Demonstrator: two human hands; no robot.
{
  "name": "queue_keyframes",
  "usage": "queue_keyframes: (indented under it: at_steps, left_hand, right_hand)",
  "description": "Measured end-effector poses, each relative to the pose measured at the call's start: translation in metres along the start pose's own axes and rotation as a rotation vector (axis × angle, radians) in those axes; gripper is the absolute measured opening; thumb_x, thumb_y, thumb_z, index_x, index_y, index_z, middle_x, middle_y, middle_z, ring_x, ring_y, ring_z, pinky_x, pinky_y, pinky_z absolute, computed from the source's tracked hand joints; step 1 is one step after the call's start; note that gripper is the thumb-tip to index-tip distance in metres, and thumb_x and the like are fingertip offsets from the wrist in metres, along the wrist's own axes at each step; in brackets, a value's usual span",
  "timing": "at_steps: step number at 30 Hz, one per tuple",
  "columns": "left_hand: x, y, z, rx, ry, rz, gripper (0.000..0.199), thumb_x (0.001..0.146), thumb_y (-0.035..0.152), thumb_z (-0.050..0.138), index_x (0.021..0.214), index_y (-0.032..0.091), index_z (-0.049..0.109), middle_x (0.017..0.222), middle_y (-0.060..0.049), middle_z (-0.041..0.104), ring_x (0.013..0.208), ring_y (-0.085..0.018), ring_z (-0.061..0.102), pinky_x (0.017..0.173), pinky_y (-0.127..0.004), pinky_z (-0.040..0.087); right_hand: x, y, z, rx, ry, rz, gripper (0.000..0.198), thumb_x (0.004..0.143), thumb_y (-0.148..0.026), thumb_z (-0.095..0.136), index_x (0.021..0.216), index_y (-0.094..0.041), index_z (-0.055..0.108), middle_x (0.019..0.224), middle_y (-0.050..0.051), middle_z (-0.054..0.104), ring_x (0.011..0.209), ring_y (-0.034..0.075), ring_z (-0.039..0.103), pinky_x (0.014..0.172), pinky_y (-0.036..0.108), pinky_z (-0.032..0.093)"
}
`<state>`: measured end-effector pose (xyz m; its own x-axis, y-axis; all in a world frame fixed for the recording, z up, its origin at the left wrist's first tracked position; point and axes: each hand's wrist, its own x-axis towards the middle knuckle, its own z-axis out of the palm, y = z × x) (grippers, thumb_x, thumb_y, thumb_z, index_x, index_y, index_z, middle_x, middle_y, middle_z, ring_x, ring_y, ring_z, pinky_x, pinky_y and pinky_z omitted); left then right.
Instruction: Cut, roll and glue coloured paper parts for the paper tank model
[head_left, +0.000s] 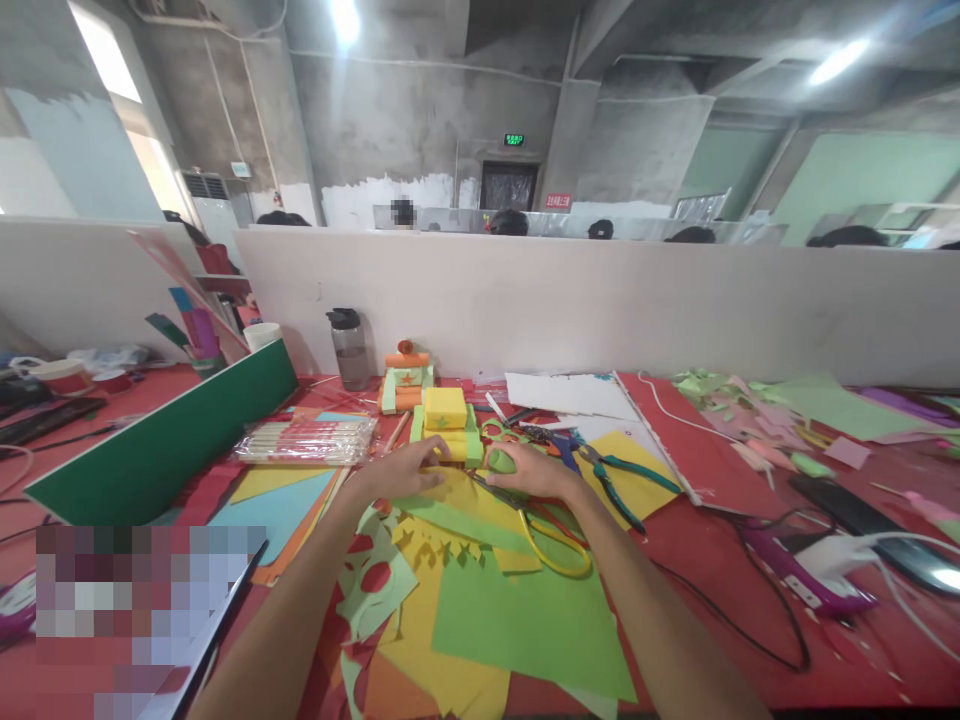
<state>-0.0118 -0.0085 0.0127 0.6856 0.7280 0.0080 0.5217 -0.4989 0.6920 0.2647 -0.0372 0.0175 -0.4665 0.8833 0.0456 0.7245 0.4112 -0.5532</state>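
My left hand (409, 470) is at the left front of a yellow and green paper model (445, 410). Its fingers curve, with a gap between thumb and forefinger; whether the fingertips touch the model I cannot tell. A green star marks the model's yellow block. My right hand (531, 472) closes its fingers on a small green paper roll (501, 461), to the right of the model. Below that hand lie yellow-handled scissors (555, 555), on yellow and green paper sheets (517, 625). An orange and green paper model (407, 380) stands behind, to the left.
Teal-handled pliers (622, 485) lie right of my right hand. Wrapped sticks (307, 440) are at the left, before a green board (180, 430). A water bottle (349, 350) stands against the white partition (570, 300). A power strip (810, 575) with cables lies at the right.
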Motion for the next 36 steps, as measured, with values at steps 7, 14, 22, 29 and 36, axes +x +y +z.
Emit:
queue_keyframes:
  at_steps: [7,14,22,29,36]
  left_hand:
    - [0.001,0.002,0.004,-0.088,-0.011,0.046,0.035,0.08,0.033,0.062,0.113,0.022,0.056,0.114,-0.006,0.062,0.1,-0.021,0.059,0.084,-0.03,0.047]
    - [-0.01,0.019,-0.018,-0.141,0.138,-0.044,0.032,0.076,0.031,0.059,0.107,0.022,0.059,0.098,-0.001,0.059,0.082,-0.017,0.055,0.072,-0.026,0.045]
    - [-0.023,0.022,-0.03,-0.543,0.442,-0.096,0.023,0.077,0.035,0.056,0.097,0.022,0.057,0.084,0.002,0.056,0.068,-0.015,0.054,0.057,-0.024,0.042]
    - [-0.013,0.018,-0.023,-0.353,0.459,0.009,0.023,0.081,0.04,0.061,0.091,0.02,0.06,0.086,0.001,0.058,0.069,-0.012,0.049,0.061,-0.022,0.041]
    - [-0.006,0.01,-0.018,-0.504,0.62,0.078,0.029,0.077,0.042,0.07,0.092,0.019,0.061,0.084,0.0,0.059,0.068,-0.012,0.051,0.06,-0.022,0.041]
  right_hand:
    - [0.002,-0.003,0.003,-0.019,-0.108,-0.027,0.037,0.074,-0.034,0.076,0.107,-0.022,0.065,0.105,0.003,0.068,0.095,0.024,0.062,0.079,0.03,0.044]
    - [0.003,-0.001,0.008,-0.052,-0.158,-0.053,0.041,0.073,-0.024,0.073,0.113,-0.022,0.064,0.114,0.006,0.068,0.099,0.026,0.063,0.081,0.032,0.046]
    - [0.002,0.003,0.004,0.194,-0.021,-0.008,0.03,0.087,-0.04,0.064,0.11,-0.021,0.062,0.111,0.007,0.068,0.097,0.024,0.064,0.084,0.035,0.049]
    - [-0.002,0.004,-0.011,0.515,0.062,0.083,0.042,0.092,-0.053,0.056,0.116,-0.02,0.054,0.095,0.007,0.072,0.066,0.015,0.062,0.049,0.022,0.041]
    - [-0.001,0.0,-0.006,0.347,0.103,0.014,0.041,0.081,-0.054,0.069,0.106,-0.022,0.063,0.116,0.006,0.064,0.102,0.024,0.063,0.078,0.032,0.052]
